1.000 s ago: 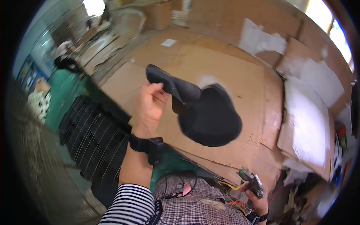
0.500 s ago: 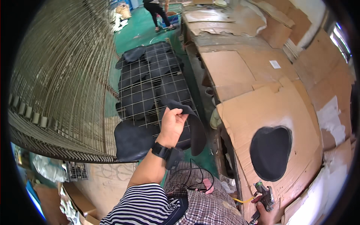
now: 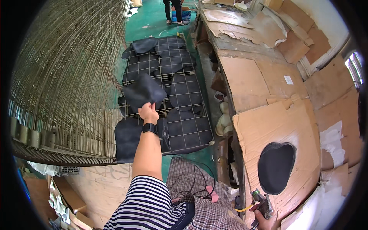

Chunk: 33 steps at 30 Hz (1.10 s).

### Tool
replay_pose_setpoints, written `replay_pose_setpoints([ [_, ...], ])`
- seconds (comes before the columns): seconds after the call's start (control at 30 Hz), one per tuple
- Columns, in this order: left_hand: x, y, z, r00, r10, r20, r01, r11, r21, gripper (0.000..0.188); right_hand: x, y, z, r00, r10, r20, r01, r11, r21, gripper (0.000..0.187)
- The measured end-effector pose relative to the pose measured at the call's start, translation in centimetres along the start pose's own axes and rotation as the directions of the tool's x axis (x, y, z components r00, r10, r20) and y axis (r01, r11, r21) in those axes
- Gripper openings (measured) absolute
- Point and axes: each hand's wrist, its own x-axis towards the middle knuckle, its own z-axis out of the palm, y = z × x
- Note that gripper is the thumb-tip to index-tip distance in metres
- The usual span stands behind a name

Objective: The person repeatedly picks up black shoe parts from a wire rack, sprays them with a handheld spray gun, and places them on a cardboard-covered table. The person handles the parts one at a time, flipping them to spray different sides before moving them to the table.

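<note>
My left hand pinches the near edge of a floppy black sheet piece. It spreads over the left half of a wire grid rack, where several similar rounded black pieces lie. One black piece sits at the rack's near left corner. In my right hand is a spray gun with a yellow hose, held low by the near end of the cardboard-covered table. Just beyond the gun, a rounded black shape shows on the cardboard; whether it is a loose piece or coating, I cannot tell.
A tall stack of wire racks stands close on the left. The cardboard-covered table runs along the right, with items stored beneath. A person stands on the green floor beside a blue box at the far end.
My left hand has moved left and farther out, carrying the black piece from the near middle of the rack to its left half. The spray gun stays in my right hand.
</note>
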Motion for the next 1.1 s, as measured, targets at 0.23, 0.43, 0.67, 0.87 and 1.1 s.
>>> replay_pose_setpoints([
  [0.23, -1.2, -8.1, -7.3, 0.887, -0.416, -0.199, 0.461, 0.813, 0.356, 0.034, -0.7, 0.4, 0.0, 0.999, 0.011, 0.037, -0.007, 0.994, -0.111, 0.025],
  [0.43, -12.4, -13.8, -5.0, 0.84, -0.543, 0.001, 0.443, 0.686, 0.577, 0.052, -2.9, 2.9, -0.7, 0.992, 0.04, -0.118, -0.033, 0.998, 0.062, 0.042],
  [0.67, -19.5, -15.8, -2.1, 0.64, -0.739, 0.21, 0.353, 0.526, 0.774, 0.048, -5.6, 8.4, -5.1, 0.918, -0.145, -0.369, 0.286, 0.888, 0.361, 0.05],
  [0.87, -25.6, -19.0, 3.3, 0.622, -0.724, 0.298, 0.129, 0.47, 0.873, 0.034, -10.7, 10.4, -7.1, 0.739, 0.033, -0.673, 0.337, 0.847, 0.412, 0.053],
  [1.1, -31.0, -21.9, 3.4, 0.477, -0.793, 0.379, 0.024, 0.443, 0.896, 0.027, -12.8, 11.1, -5.6, 0.722, 0.117, -0.682, 0.383, 0.753, 0.535, 0.053],
])
